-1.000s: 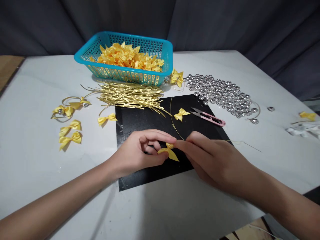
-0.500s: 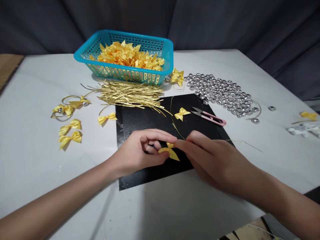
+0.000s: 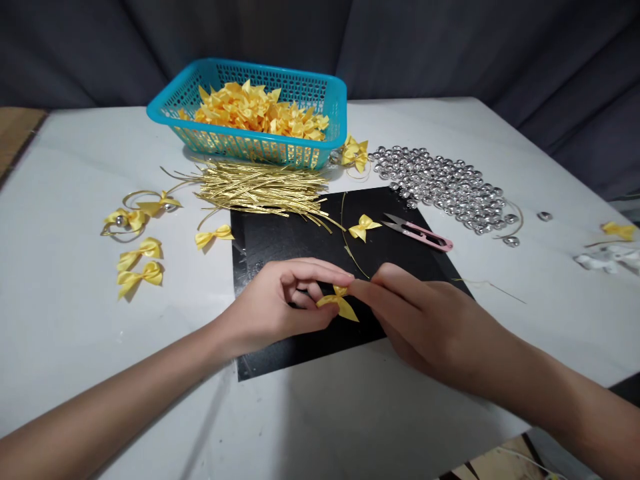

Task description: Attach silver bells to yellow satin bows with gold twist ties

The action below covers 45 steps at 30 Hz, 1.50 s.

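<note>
Left hand (image 3: pixel 280 297) is pinching a yellow bow (image 3: pixel 341 305) between thumb and fingers, above the black mat (image 3: pixel 290 243); the right hand (image 3: pixel 430 313) is meeting it at the fingertips, its fingers curling closed, and I cannot tell what they are gripping. Behind them, one turquoise basket (image 3: pixel 225 131) is holding a heap of yellow bows (image 3: pixel 250 110), too many to count. Three loose bows (image 3: pixel 141 280) are lying on the bench (image 3: pixel 75 320) at the left, and one bow (image 3: pixel 364 228) is resting on the mat. Two bows with silver beads and gold wire (image 3: pixel 123 221) are sitting farther left. One pair of pink snips (image 3: pixel 420 233) is lying near a pile of silver beads (image 3: pixel 440 183), while a bundle of gold wires (image 3: pixel 260 190) is stretching before the basket. Both hands are partly hiding the held bow and covering some of the mat
</note>
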Available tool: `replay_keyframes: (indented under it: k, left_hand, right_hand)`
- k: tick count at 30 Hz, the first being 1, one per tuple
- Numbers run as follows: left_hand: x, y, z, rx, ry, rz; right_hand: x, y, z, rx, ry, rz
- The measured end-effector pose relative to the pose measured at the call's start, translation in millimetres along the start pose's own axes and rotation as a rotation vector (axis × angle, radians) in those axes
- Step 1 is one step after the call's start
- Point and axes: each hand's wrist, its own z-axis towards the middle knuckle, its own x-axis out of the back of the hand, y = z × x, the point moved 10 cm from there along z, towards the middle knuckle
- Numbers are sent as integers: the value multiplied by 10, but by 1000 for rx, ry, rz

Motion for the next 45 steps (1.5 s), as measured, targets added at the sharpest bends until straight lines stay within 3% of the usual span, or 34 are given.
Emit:
replay_keyframes:
  k: [16, 25, 29, 32, 38, 41, 45]
  left_hand:
    - [-14, 25, -17, -24, -25, -6]
    - [-39, 62, -37, -75, -4, 25]
    - [-57, 127, -63, -165, 12, 44]
    - [-4, 168, -92, -206, 112, 41]
    - [236, 230, -261, -239, 468, 130]
    - [220, 380, -358, -349, 509, 299]
    - [103, 569, -458, -522, 455, 467]
  right_hand:
    - [6, -234, 19, 88, -7, -182]
    - [-26, -187, -5, -13, 47, -128]
    - [-9, -143, -36, -36, 111, -90]
    - [22, -81, -65, -91, 164, -69]
    - [17, 140, -134, -335, 217, 184]
    - [-23, 160, -146, -387, 199, 270]
    - [21, 102, -153, -362, 233, 249]
